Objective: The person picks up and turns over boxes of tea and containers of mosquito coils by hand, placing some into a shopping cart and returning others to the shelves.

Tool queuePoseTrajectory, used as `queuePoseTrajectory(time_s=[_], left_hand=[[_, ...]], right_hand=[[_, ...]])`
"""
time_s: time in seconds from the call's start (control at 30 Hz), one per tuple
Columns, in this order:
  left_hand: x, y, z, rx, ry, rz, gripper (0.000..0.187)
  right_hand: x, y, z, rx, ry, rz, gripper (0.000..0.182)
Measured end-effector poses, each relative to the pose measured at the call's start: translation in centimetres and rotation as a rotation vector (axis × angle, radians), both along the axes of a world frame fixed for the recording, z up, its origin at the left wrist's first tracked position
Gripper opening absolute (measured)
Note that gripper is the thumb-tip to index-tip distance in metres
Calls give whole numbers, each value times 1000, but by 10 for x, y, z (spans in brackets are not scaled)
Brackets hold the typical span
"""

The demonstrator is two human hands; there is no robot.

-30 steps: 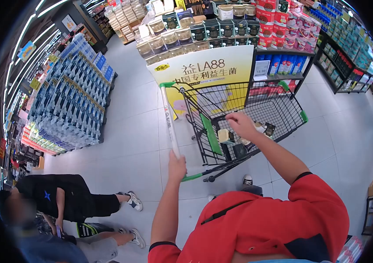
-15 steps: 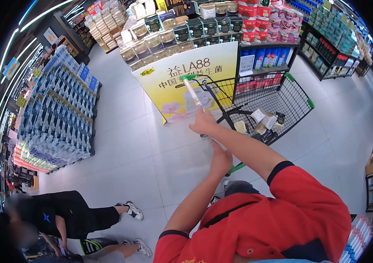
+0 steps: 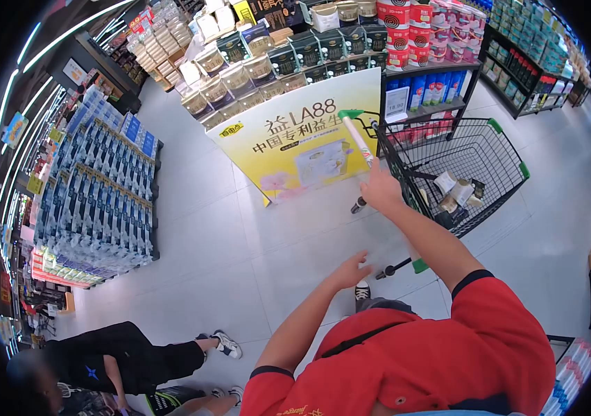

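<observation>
A black wire shopping cart (image 3: 472, 218) with green corner pieces is in front of me to the right. My right hand (image 3: 383, 188) is closed around the cart's push handle (image 3: 356, 139), a pale bar with a green end. Several small packages (image 3: 460, 191) lie inside the basket. My left hand (image 3: 351, 272) is off the handle, low over the floor, with its fingers apart and nothing in them. It is nearest to the cart's rear wheel (image 3: 382, 274).
A yellow and white sign board (image 3: 302, 139) fronts a display of boxed goods (image 3: 261, 73). Blue-white stacked packs (image 3: 98, 201) stand on the left. A person in black (image 3: 136, 353) is at lower left. A shelf (image 3: 528, 76) stands at back right.
The cart has shifted right and turned slightly, with my right hand still on its handle. My left hand has come away from the handle, and its fingers have opened.
</observation>
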State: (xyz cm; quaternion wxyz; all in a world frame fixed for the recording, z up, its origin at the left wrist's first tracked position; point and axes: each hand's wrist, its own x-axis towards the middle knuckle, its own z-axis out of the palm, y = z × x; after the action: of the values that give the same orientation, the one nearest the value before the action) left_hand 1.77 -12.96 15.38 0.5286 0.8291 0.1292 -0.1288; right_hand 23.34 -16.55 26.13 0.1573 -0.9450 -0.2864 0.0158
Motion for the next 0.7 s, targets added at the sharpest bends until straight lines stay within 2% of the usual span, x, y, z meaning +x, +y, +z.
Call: queuePoseTrajectory(time_s=[0.17,0.2,0.23,0.3,0.37,0.4,0.47,0.57,0.7], left_hand=[[-61,66,-38,34,96,303,55],[-81,81,-65,68,83,365,52],[-100,93,-82,-8,157,504,47],[-127,98,-59,-172,292,781,34],[-160,107,-68,-195,290,986,30],[-172,109,-74,-189,291,987,30],[-183,117,-83,-198,293,1249,28],[-181,128,-96,-260,244,1298,26],[-141,162,-123,-253,301,1154,29]], right_hand=[[45,-20,-11,-24,-36,-35,82],[53,-29,-12,-28,-42,-83,82],[59,-32,-10,-38,-45,-67,84],[75,-44,-6,-42,-53,-62,86],[78,-53,2,-25,-6,-70,83],[81,-59,1,25,-16,-72,76],[92,-70,-3,9,-27,-97,73],[97,-83,4,-25,-21,-111,66],[111,-100,-13,47,-112,-137,61]])
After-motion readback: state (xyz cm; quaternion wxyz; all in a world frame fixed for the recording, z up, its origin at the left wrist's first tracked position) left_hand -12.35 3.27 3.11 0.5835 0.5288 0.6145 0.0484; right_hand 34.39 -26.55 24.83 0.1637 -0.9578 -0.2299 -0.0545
